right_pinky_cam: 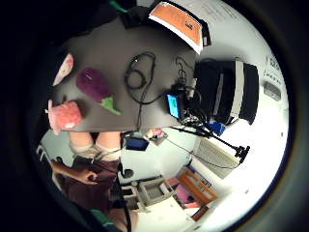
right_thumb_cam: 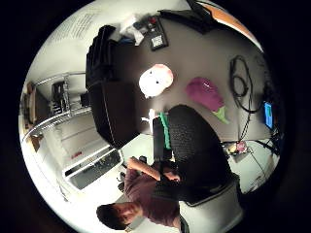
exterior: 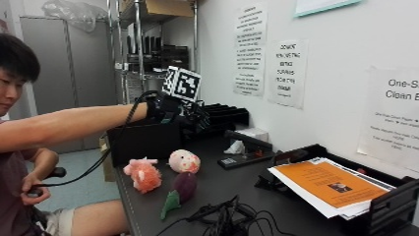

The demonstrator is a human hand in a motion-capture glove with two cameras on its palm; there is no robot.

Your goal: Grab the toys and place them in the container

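Three toys lie close together on the dark surface (exterior: pixel 223 189): a pink fluffy toy (exterior: pixel 143 174), a round pink-faced plush (exterior: pixel 184 161) and a purple eggplant (exterior: pixel 182 191), whose long axis runs toward the surface's near edge, green stem end nearest. The gloved right hand (exterior: pixel 175 112) hovers above and behind them, holding nothing; whether its grip is wide or narrow cannot be told. The black container (exterior: pixel 145 141) stands just behind the toys.
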